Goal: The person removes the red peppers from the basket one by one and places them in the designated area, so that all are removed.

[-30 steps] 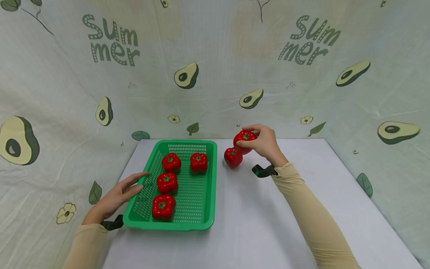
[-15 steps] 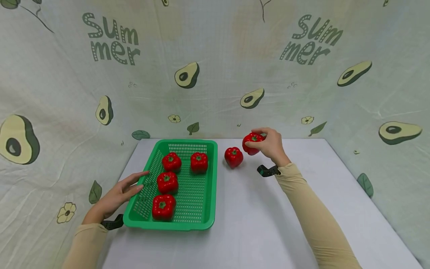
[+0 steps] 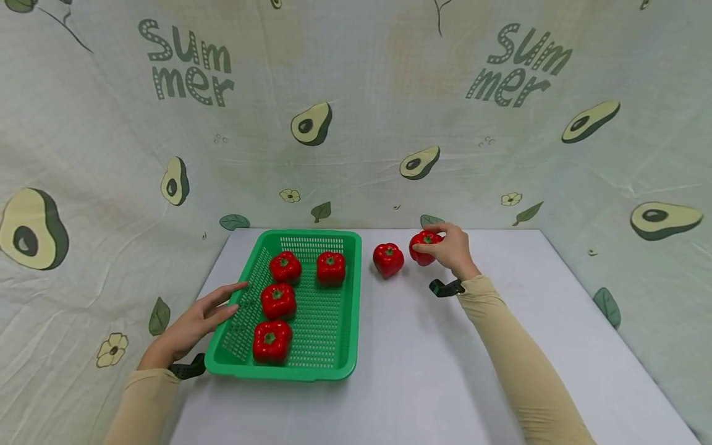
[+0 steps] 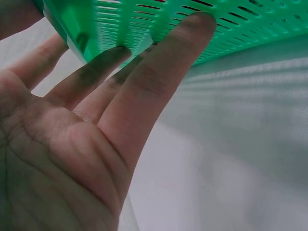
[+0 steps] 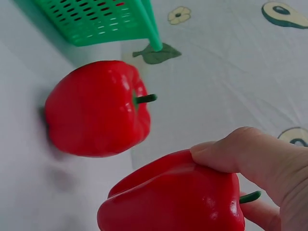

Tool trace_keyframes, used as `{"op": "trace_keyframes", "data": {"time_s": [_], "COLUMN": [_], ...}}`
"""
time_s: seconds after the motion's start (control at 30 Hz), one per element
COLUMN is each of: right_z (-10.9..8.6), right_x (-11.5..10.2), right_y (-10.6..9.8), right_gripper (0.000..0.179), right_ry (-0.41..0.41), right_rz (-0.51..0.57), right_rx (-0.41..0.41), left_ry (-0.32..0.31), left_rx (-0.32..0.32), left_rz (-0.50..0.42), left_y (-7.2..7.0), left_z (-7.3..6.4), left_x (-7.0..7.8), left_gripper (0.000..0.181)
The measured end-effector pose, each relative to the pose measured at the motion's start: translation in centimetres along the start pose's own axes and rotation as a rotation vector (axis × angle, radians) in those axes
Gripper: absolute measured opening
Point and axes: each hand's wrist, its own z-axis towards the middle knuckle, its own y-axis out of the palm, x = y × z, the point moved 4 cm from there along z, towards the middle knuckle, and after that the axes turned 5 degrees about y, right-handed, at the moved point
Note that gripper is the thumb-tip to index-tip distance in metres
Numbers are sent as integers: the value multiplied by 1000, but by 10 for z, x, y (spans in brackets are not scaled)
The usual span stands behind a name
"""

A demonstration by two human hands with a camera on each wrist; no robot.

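Between the thumb and fingers of my right hand is a red bell pepper, gripped near its stem end. Its green stem points toward the palm in the right wrist view. A second red bell pepper stands just left of it on the table. My left hand lies at the left side of a green basket, fingers extended and spread. In the left wrist view a straight finger meets the slotted basket wall. Several more red bell peppers sit inside the basket, mostly along its left half.
The white table extends right and in front of the basket. A pale cloth with printed avocados and lettering rises behind the table's back edge and along both sides.
My right hand has carried its bell pepper rightward, away from the other one on the table, then lower toward the table. The left hand and the basket stay where they were.
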Motion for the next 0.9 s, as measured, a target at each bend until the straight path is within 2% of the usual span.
{"op": "trace_keyframes", "data": {"time_s": [0.37,0.9], "right_z": [5,7], "right_x": [23,40], "right_y": [12,21], "right_gripper": [54,54], "right_ry": [54,71], "right_rz": [-10,-51], "right_rx": [-51,-66], "left_ry": [-2,-15], "left_rx": [13,13], "left_rz": [12,28], "left_y": [0,1], "left_z": [0,0], "left_x": [-1,0], "left_gripper": [51,51]}}
